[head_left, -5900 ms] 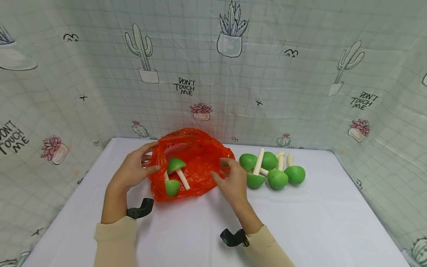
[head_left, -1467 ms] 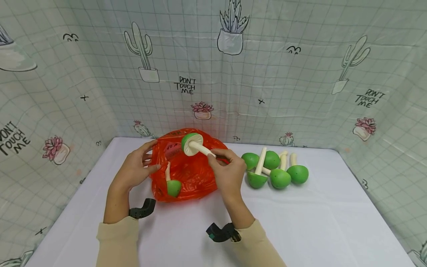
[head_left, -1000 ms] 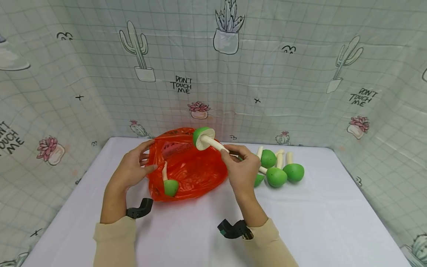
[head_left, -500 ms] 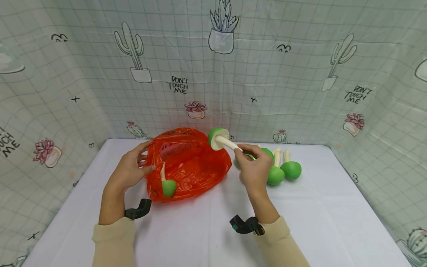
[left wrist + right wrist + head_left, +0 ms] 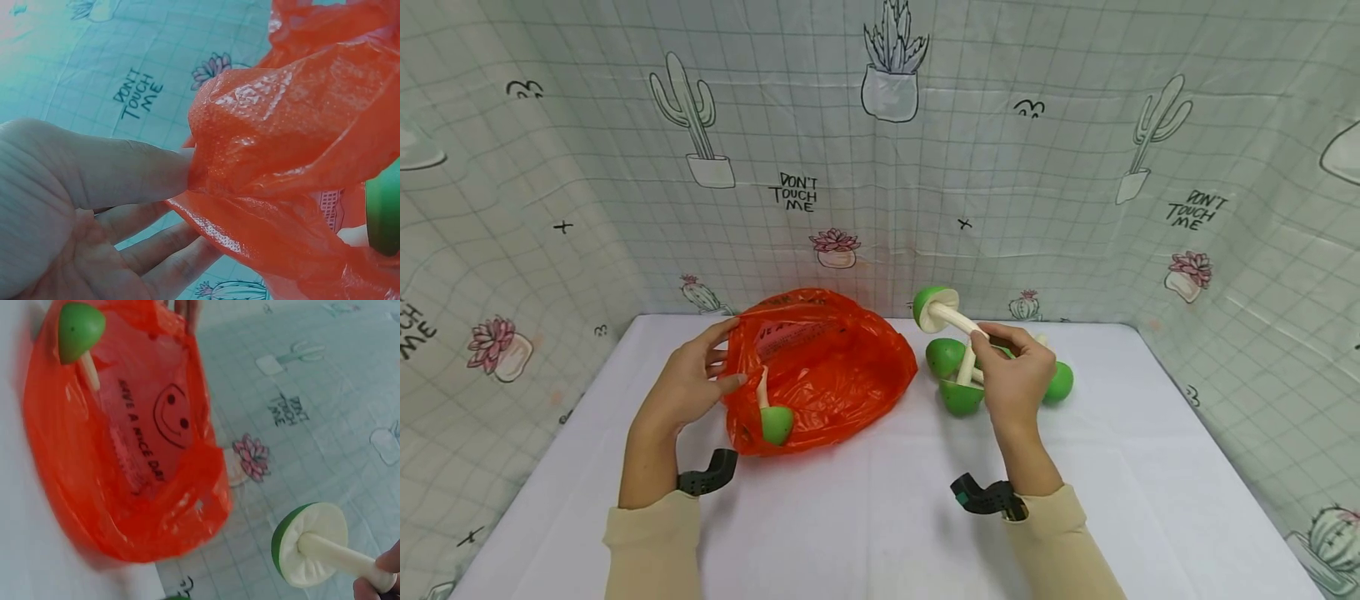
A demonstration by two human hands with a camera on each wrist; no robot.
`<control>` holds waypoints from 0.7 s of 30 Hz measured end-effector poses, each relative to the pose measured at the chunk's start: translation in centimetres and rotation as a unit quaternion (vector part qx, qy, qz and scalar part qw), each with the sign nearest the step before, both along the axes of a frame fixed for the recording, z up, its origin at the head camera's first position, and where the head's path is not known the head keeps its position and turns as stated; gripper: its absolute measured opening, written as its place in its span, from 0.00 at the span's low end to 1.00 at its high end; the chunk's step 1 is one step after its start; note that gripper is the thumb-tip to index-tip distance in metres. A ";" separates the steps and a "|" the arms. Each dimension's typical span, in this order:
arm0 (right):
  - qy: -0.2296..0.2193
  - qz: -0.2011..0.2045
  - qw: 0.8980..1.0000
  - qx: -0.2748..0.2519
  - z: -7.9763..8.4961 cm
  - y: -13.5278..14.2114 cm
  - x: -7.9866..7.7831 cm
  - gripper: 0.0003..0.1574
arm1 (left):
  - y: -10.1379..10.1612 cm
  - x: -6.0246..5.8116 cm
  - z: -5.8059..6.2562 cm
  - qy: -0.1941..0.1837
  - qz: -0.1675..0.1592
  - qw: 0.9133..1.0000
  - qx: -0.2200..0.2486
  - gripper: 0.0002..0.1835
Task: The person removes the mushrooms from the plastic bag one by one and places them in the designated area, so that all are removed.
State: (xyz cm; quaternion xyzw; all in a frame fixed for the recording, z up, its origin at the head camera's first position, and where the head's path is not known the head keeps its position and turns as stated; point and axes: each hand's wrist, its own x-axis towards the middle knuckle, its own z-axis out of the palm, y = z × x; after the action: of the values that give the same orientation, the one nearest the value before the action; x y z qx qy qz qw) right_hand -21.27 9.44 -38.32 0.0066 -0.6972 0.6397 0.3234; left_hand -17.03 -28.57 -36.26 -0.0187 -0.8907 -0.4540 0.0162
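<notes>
My right hand (image 5: 1018, 371) pinches the end of a toy mushroom's pale stem, above the right-hand pile. This mushroom (image 5: 312, 547) has a green cap tilted up to the left, its cream underside showing in the right wrist view. My left hand (image 5: 683, 383) holds the left edge of the opening of a red plastic bag (image 5: 842, 375), thumb on the near side and fingers behind, as the left wrist view shows. Inside the bag lies another green mushroom (image 5: 777, 423), stem pointing up. The bag's mouth faces me.
Several green mushrooms (image 5: 961, 398) lie in a pile right of the bag, partly hidden behind my right hand. All rest on a white tabletop (image 5: 865, 525). A patterned cloth (image 5: 962, 167) hangs behind the table and along both sides.
My right hand has taken one of two mushrooms out of the bag and carried it rightward, over the pile. My left hand stays at the bag's left edge.
</notes>
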 end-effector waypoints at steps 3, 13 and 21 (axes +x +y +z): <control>-0.008 -0.017 1.000 0.001 0.1 1.3 -0.1 0.08 | 0.0 0.1 0.0 0.001 -0.001 1.000 -0.001 0.44; -0.017 -0.080 0.997 -0.008 0.2 5.3 -0.4 0.09 | 0.0 0.0 -0.1 0.005 -0.006 1.000 -0.011 0.44; -0.043 -0.138 0.989 -0.028 -0.3 8.5 -1.2 0.10 | 0.0 -0.1 -0.1 0.005 -0.008 1.000 -0.009 0.45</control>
State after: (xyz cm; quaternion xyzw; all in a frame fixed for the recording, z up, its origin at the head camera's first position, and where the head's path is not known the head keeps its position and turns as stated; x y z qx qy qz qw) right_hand -22.44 17.97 -38.59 -0.1262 -0.6865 0.6081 0.3781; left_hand -17.15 -28.56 -36.38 -0.0280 -0.8945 -0.4459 0.0165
